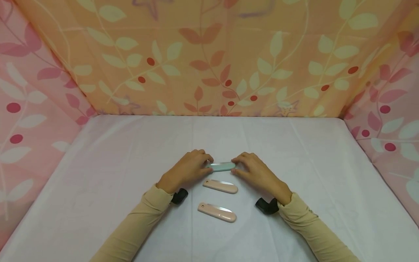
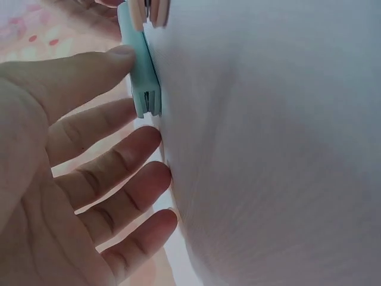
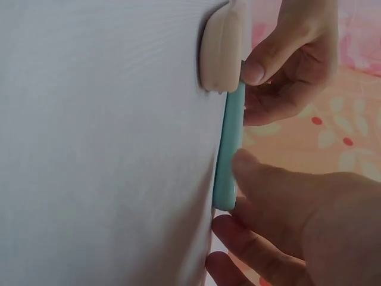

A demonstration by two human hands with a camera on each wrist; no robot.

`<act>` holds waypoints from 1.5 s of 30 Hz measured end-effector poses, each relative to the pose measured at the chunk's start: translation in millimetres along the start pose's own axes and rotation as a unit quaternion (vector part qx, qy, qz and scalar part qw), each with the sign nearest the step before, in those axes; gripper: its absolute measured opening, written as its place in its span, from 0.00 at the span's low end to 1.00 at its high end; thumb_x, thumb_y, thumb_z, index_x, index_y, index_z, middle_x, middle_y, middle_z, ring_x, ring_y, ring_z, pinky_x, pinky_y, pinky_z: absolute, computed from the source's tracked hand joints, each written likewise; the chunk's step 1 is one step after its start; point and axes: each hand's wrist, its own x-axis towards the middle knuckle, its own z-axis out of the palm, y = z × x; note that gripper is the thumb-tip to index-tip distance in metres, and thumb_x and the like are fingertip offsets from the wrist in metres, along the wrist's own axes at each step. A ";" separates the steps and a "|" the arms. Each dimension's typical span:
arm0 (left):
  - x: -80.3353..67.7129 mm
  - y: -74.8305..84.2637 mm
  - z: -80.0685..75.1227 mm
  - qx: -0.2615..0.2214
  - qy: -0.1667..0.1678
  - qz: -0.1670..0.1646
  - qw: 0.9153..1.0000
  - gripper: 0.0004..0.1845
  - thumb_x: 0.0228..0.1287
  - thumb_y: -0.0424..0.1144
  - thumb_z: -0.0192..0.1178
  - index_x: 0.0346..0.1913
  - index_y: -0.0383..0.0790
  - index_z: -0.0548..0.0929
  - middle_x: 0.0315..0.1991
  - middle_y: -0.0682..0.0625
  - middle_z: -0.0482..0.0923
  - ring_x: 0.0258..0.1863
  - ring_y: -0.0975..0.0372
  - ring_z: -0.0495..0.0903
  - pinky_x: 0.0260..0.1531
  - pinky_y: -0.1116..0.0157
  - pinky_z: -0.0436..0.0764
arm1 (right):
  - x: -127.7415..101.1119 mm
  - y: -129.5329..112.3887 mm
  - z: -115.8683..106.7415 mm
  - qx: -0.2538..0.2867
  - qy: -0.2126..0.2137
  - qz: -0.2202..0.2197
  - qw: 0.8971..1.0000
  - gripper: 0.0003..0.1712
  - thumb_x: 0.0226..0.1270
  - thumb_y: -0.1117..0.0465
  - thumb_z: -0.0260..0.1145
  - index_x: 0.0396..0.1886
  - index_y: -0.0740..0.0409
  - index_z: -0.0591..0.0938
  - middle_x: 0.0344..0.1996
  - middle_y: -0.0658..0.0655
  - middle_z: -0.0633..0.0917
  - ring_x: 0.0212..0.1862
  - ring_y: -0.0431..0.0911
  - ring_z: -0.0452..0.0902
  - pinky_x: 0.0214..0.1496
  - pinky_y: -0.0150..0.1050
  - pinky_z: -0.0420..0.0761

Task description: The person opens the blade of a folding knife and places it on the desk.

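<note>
A teal folding knife [image 1: 222, 167], folded, lies on the white cloth between the two hands. My left hand [image 1: 188, 168] pinches its left end between thumb and index finger; the other fingers spread out beside it in the left wrist view. At the opposite end, my right hand [image 1: 256, 171] pinches the knife with its thumb [image 3: 245, 162] on the near side and index finger behind. Closer to me lie two beige-pink folding knives, also folded: the nearer one [image 1: 216, 213] and the middle one [image 1: 220, 186]. Thin strips of blade show along their handles.
A white cloth [image 1: 147, 138] covers the table. Patterned orange fabric [image 1: 209, 58] hangs behind it, and pink leafy fabric [image 1: 29, 120] borders both sides. Black wrist devices [image 1: 267, 206] sit under both wrists, near the cloth.
</note>
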 end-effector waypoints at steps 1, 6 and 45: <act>0.4 0.1 0.2 -0.003 -0.002 0.000 1.000 0.16 0.66 0.45 0.65 0.53 0.42 0.84 0.39 0.52 0.79 0.38 0.62 0.74 0.44 0.62 0.75 | 0.1 -0.3 0.3 -0.001 0.001 -0.002 1.000 0.17 0.63 0.59 0.72 0.50 0.61 0.84 0.44 0.55 0.85 0.51 0.54 0.77 0.57 0.52 0.75; 1.4 1.3 1.0 -0.017 -0.005 0.002 1.000 0.13 0.65 0.43 0.67 0.49 0.41 0.85 0.34 0.53 0.77 0.34 0.63 0.73 0.40 0.64 0.75 | 0.5 -1.2 1.1 0.004 0.006 -0.003 1.000 0.13 0.62 0.62 0.72 0.45 0.61 0.85 0.40 0.56 0.86 0.47 0.53 0.79 0.54 0.51 0.77; -0.8 3.8 -1.0 -0.099 0.015 0.015 0.995 0.06 0.65 0.38 0.66 0.42 0.41 0.86 0.29 0.55 0.81 0.29 0.66 0.75 0.32 0.69 0.76 | 3.4 -1.2 -0.3 0.173 0.025 0.066 0.982 0.13 0.69 0.63 0.66 0.50 0.63 0.82 0.42 0.61 0.87 0.43 0.49 0.85 0.46 0.38 0.82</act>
